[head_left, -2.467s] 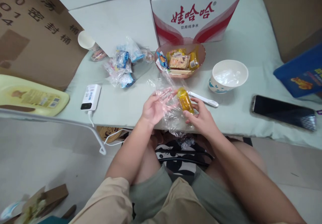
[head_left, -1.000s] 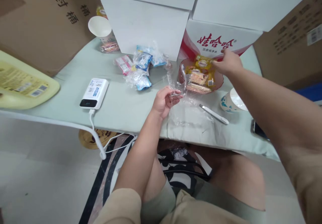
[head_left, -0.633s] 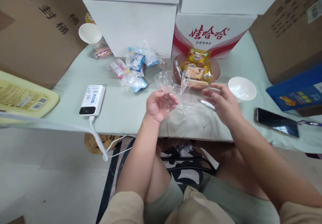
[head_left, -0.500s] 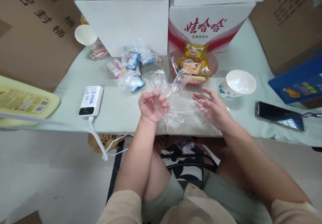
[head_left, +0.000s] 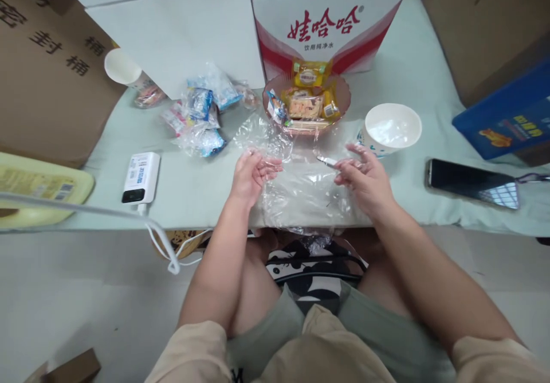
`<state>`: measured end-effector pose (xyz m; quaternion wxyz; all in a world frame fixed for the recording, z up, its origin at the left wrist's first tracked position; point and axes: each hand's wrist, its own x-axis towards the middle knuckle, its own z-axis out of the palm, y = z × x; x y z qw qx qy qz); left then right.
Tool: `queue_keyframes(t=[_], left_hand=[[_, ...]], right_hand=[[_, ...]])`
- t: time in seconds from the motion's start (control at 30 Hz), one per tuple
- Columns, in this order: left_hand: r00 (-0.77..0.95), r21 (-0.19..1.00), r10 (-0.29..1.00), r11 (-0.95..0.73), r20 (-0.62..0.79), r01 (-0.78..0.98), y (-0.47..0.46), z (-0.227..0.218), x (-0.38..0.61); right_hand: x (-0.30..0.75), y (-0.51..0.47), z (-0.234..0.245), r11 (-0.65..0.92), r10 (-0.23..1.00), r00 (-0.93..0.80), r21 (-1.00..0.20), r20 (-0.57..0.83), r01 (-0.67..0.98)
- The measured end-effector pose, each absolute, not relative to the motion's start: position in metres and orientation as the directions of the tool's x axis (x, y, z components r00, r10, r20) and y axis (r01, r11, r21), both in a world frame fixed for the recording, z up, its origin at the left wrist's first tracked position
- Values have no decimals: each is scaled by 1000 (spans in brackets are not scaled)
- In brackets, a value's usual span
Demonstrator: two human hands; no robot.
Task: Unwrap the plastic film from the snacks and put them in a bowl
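A clear plastic bag (head_left: 303, 196) lies spread over the table's front edge, between and around both hands. My left hand (head_left: 251, 176) is at the bag's left side, fingers stretched out to the right and open, plastic film about them. My right hand (head_left: 365, 179) is closed on a small, thin, whitish tool with a dark tip (head_left: 327, 161), which points left above the bag. What exactly the tool is I cannot make out. Just behind the bag stands a pink glass bowl (head_left: 347, 99) with wrapped snacks (head_left: 306, 108). Beside the right hand is a white paper cup (head_left: 391, 128).
Wrapped snacks in blue and pink packs (head_left: 200, 110) lie at left, near a power bank (head_left: 141, 178) with a white cable. White cartons (head_left: 322, 30) stand behind. A phone (head_left: 472, 183) and blue box (head_left: 507, 110) are at right, a yellow container (head_left: 47, 188) at far left.
The plastic has been spread flatter. My right hand has turned and closed, and the thin tool now shows in it. My left fingers have straightened. The view has shifted slightly.
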<state>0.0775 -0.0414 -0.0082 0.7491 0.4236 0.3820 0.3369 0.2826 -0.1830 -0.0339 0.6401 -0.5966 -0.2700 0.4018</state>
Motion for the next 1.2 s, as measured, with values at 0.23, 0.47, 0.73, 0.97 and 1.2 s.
queue_keyframes(t=[0.23,0.47,0.73,0.97,1.2], left_hand=[[501,947,812,317,-300,53,-43,-8,79],[496,949,817,313,-293,46,-54,2,69],[485,995,872,24,-71,101,-79,7,53],[586,919,801,-313,120,239,-73,2,42],[629,685,733,-599,260,414,-72,6,45]], right_hand=[[319,-198,-36,-4,784,617,-994,-71,-110],[327,-225,-25,-23,820,566,-984,81,175],[320,-234,-24,-23,853,506,-960,126,278],[312,-234,-27,-40,881,410,-824,238,565],[311,-236,-21,-69,801,414,-620,432,781]])
